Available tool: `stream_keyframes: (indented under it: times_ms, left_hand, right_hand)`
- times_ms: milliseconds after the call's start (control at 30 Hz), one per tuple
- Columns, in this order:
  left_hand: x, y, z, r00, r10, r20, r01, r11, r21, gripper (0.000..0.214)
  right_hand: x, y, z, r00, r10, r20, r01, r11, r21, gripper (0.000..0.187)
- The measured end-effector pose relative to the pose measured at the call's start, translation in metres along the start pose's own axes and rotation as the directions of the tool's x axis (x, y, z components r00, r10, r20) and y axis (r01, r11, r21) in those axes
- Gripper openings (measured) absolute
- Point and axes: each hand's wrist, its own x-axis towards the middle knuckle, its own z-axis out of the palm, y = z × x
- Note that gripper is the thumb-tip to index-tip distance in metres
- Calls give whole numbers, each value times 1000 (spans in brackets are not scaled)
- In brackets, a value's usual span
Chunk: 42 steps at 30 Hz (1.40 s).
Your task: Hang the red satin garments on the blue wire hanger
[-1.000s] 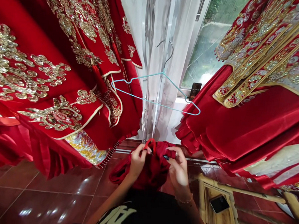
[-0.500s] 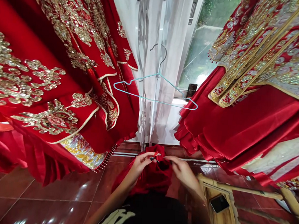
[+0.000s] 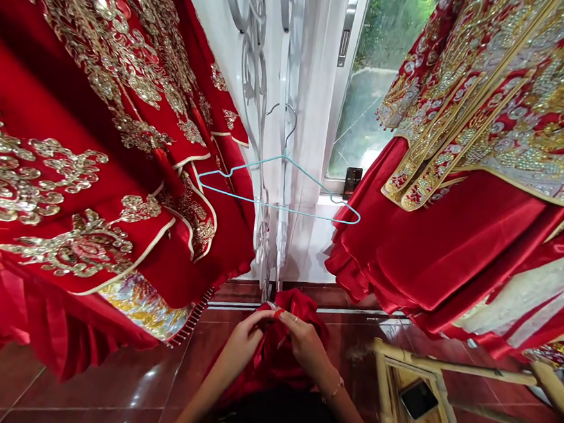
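A bundle of shiny red cloth (image 3: 299, 303) lies on the lap, gathered in folds. Above it, my left hand (image 3: 247, 338) is closed in a pinch, its fingertips pointing right. My right hand (image 3: 304, 345), with a bracelet on the wrist, is also closed, and its fingertips meet the left ones. Between them shows a small red piece (image 3: 279, 314) beside a whitish tip. Whether it belongs to the cloth is unclear, and the fingers hide most of what they pinch.
A light-blue hanger (image 3: 306, 212) hangs ahead on a white metal rack (image 3: 279, 250). Embroidered red garments hang at left (image 3: 200, 283) and right (image 3: 453, 249). A phone (image 3: 353, 183) stands by the window; another phone (image 3: 418, 399) lies on a bamboo chair (image 3: 385, 399) at right.
My right hand has moved left, from apart to touching my left hand's fingertips. Both hands sit slightly lower and further left in view. The dark bit at the left fingertips is now hidden.
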Motion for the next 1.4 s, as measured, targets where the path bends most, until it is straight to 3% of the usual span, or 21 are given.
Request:
stream_keyframes:
  times_ms: [100,233,333,400,500,600,700,767,833,900,1000,1100,1200,1267,1300,1367,1400]
  left_hand:
    - [-6,-7,-3,999,54,2,-54,996,74,43]
    - [-18,-13,-15,977,209,46,-214,962,171,39]
    - [-23,-23,-34,959,279,-46,-264,943,204,33]
    - [-23,-32,-51,951,289,-111,-253,932,259,29]
    - [-19,-41,-78,944,318,-84,-267,890,370,31]
    - [-16,-39,-104,932,360,-40,-299,828,474,34]
    - [-17,-34,-120,911,402,-92,-299,798,523,35]
    - [-19,-32,-122,867,463,-186,-312,795,520,36]
    - [-19,-31,-118,780,566,-267,-376,765,523,33]
    - [-16,-30,-110,634,724,-272,-504,654,564,28]
    - [-8,-25,-97,366,906,-212,-617,407,673,36]
    - [-1,-19,-90,214,956,-201,-564,289,774,43]
    - [1,-17,-90,95,978,-188,-513,210,832,51]
    - [1,-18,-91,75,980,-185,-523,196,829,61]
    - [0,-19,-92,92,977,-190,-538,210,817,65]
    - [-3,-20,-95,174,966,-191,-573,257,778,66]
    - [-4,-19,-96,250,951,-183,-591,299,749,62]
  right_hand:
    - [0,-4,-2,998,0,60,3,999,-45,50]
    - [0,-8,-10,993,-35,114,41,998,-45,49]
    - [3,-14,-30,996,-40,83,42,999,-20,55]
    - [7,-21,-51,999,-5,40,8,998,-63,53]
    - [16,-35,-93,998,39,-39,-46,982,-182,46]
    - [30,-49,-139,988,15,-154,-52,970,-239,40]
    - [50,-58,-183,958,-19,-288,-50,971,-233,46]
    - [67,-62,-207,937,-23,-349,-63,971,-232,53]
    - [84,-67,-225,929,-27,-370,-80,959,-272,58]
    - [104,-74,-240,940,-44,-338,-77,939,-335,61]
    - [136,-82,-255,973,-73,-218,-21,916,-400,63]
    - [166,-88,-261,992,-74,-103,20,894,-447,57]
    - [187,-95,-255,998,-58,-29,37,870,-492,52]
    - [196,-102,-245,999,-52,-10,40,863,-504,51]
    - [199,-106,-239,999,-52,-3,44,862,-505,49]
    - [205,-114,-226,998,-66,19,66,858,-509,40]
    - [208,-118,-221,996,-73,41,84,849,-522,32]
